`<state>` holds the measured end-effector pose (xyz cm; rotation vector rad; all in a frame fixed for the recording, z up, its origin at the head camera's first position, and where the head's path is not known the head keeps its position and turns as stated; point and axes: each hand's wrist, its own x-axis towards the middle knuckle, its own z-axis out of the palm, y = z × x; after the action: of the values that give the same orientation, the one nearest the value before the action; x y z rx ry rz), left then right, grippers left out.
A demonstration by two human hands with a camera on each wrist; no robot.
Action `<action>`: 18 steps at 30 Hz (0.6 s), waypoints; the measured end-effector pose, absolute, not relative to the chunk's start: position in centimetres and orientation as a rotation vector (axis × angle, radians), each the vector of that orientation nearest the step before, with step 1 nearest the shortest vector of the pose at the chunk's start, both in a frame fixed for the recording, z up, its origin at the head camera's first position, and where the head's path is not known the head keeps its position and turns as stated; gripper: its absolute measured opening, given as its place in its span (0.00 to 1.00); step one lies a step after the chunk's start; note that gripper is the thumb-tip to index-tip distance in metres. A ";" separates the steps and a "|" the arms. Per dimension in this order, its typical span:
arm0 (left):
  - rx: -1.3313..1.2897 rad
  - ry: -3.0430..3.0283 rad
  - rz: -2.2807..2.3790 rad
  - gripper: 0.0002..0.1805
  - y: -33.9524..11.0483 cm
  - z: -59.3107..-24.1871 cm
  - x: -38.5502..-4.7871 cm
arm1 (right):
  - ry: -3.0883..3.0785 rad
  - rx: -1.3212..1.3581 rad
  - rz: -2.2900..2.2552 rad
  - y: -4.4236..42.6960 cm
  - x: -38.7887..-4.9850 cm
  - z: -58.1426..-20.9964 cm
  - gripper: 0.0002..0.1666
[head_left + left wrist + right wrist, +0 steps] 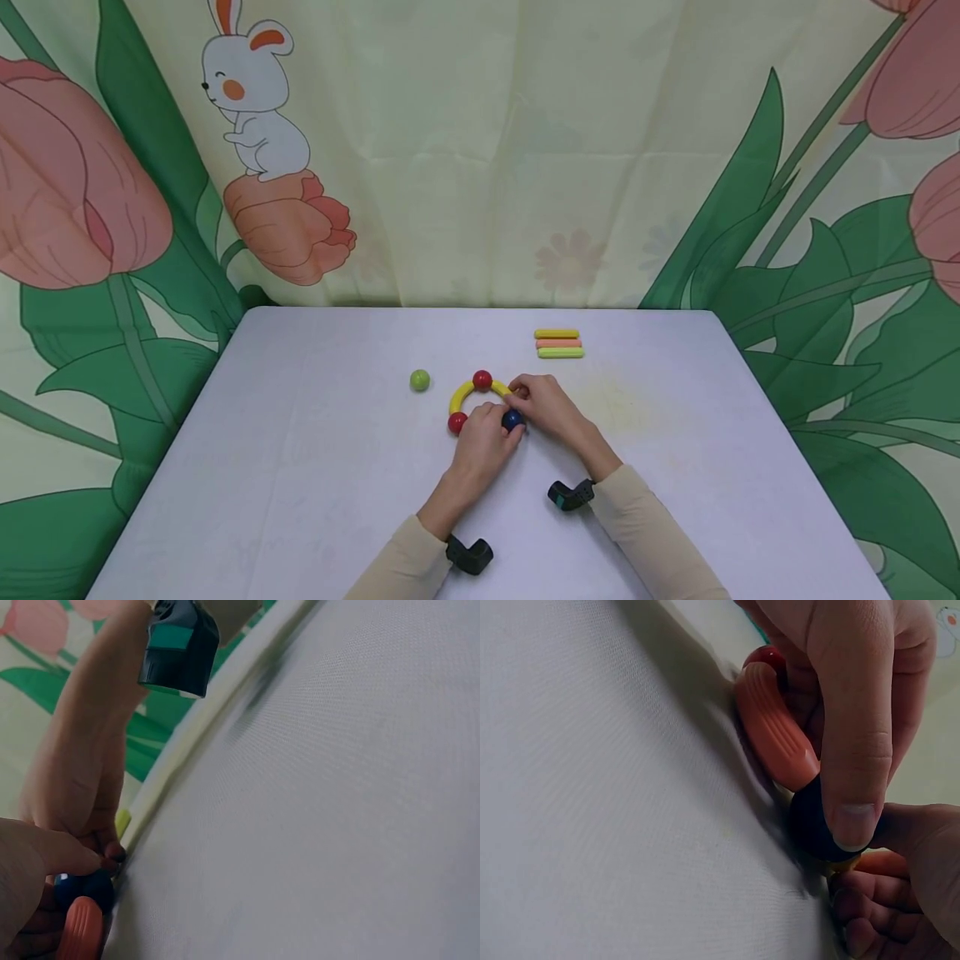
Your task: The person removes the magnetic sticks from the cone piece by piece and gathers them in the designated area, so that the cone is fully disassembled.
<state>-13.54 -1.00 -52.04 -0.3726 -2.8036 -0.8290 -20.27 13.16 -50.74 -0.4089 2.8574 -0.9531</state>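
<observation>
A ring of curved rods and balls lies on the table. It has yellow curved rods [456, 400], a red ball [482, 381] at the far side, another red ball [457, 422] at the left and a blue ball [513, 419] at the right. My left hand [483, 442] pinches the blue ball, its thumb pressed on it in the right wrist view. An orange curved rod [774, 727] joins that ball toward a red one. My right hand [549, 408] pinches the right yellow curved rod [500, 387] close to the blue ball; its fingertips partly hide the joint.
A green ball [420, 380] lies left of the ring. Behind and to the right, several straight sticks lie side by side, among them a pink stick [558, 343]. The white table [300, 467] meets a printed curtain [465, 167] at its back edge.
</observation>
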 end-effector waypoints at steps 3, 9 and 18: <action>-0.361 -2.806 -0.870 0.21 -1.2 -51.9 -13.4 | 2.847 -0.394 -0.951 13.0 -20.4 -50.7 0.13; -0.381 -2.819 -0.880 0.19 -1.5 -51.7 -12.8 | 2.832 -0.345 -0.950 12.9 -20.5 -50.7 0.14; -0.474 -2.841 -0.722 0.20 -1.9 -51.5 -12.0 | 2.837 -0.326 -0.928 12.7 -20.5 -50.6 0.14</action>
<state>-12.04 -1.89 -51.47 -0.4738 -2.8413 -0.7223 -20.54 12.69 -50.64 -0.3255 2.8370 -0.9285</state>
